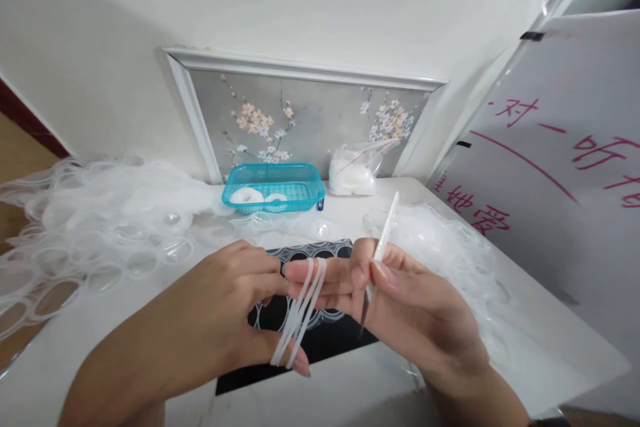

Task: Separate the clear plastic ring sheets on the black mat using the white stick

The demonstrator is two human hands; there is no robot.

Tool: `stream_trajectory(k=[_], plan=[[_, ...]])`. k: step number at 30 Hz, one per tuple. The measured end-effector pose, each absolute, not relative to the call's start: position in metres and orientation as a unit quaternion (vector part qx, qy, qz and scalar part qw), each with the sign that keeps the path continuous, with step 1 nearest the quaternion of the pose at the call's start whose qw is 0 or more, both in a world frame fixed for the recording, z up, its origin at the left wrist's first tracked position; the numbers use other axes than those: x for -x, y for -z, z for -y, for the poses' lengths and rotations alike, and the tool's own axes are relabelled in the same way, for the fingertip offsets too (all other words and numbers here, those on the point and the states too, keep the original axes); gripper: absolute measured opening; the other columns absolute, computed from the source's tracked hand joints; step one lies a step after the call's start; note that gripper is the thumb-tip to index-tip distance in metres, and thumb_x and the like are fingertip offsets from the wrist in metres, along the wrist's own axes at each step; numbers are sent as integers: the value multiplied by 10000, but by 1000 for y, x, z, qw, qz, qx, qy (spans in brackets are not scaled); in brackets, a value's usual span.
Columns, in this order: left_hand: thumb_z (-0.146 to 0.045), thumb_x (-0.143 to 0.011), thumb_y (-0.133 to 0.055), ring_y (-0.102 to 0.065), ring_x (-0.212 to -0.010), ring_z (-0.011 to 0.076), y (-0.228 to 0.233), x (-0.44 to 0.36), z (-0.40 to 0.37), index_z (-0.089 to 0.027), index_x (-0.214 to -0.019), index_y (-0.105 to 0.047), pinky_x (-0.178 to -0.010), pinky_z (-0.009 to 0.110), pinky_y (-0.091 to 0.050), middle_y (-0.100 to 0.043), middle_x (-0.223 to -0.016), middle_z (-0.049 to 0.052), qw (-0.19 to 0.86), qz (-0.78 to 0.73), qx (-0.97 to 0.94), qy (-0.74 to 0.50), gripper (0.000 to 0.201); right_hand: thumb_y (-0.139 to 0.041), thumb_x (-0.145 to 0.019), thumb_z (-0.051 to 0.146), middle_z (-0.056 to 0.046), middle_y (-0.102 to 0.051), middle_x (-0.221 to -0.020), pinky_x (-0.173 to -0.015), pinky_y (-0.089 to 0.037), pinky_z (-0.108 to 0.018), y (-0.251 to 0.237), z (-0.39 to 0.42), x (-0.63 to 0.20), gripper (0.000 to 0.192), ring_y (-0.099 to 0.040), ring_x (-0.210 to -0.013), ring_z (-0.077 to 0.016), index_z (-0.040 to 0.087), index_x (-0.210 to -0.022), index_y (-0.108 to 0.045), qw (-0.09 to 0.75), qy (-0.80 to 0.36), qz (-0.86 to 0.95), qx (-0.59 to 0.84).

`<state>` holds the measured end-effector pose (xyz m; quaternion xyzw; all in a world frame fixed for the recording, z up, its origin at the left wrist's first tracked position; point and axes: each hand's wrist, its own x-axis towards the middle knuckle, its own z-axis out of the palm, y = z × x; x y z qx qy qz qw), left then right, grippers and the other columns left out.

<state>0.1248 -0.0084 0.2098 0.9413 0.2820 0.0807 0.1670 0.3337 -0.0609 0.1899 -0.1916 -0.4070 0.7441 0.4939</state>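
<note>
Stretching between the thumb and the extended fingers of the left hand (235, 320), a set of thin white rings (300, 313), about four as far as can be told, sits looped and taut, likely so the strands stay spread and easy to pick at. The right hand (420, 307) is closed narrowly around one pair of white tweezers (381, 247), tip pointing down beside the left fingertips. Under both hands lies one black patterned mat (305, 340). Beyond them stands one blue basket (273, 187) holding two white rings, one plastic bag (353, 173) just to its right, and heaps of clear punched film (90, 227) on either side.
</note>
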Motion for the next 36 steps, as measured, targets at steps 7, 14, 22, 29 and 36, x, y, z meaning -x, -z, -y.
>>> stream_trajectory(k=[7, 14, 22, 29, 36], plan=[[-501, -740, -737, -525, -689, 140, -206, -121, 7, -273, -798, -688, -662, 262, -351, -589, -691, -54, 175, -291, -937, -78, 240, -689, -796, 400, -63, -721, -1037, -965, -458, -485, -188, 62, -334, 162, -610, -1123, -286, 241, -765, -686, 489, -727, 432, 213], [-409, -873, -597, -531, -688, 139, -206, -123, 8, -231, -707, -624, -625, 256, -335, -601, -716, -42, 208, -332, -918, -56, 245, -657, -845, 353, -35, -740, -869, -967, -449, -486, -186, 64, -331, 100, -616, -1121, -270, 267, -829, -705, 490, -726, 448, 179], [-439, -942, -451, -524, -676, 149, -201, -121, 3, -206, -718, -603, -649, 273, -343, -596, -695, -20, 167, -333, -923, -99, 358, -627, -877, 323, -34, -740, -893, -982, -441, -459, -188, 61, -327, 117, -658, -1041, -248, 256, -869, -724, 502, -706, 473, 161], [-462, -942, -411, -533, -627, 149, -200, -120, -9, -195, -655, -611, -618, 267, -367, -592, -647, 2, 149, -384, -905, -110, 440, -654, -865, 318, -33, -741, -922, -941, -477, -377, -182, 60, -324, 107, -681, -960, -198, 231, -870, -716, 496, -706, 473, 177], [-490, -938, -398, -550, -621, 153, -198, -120, -13, -200, -666, -631, -601, 261, -392, -606, -651, 5, 147, -400, -894, -141, 461, -649, -881, 292, -39, -741, -935, -921, -501, -378, -178, 59, -321, 105, -680, -990, -199, 211, -882, -716, 499, -710, 470, 161]])
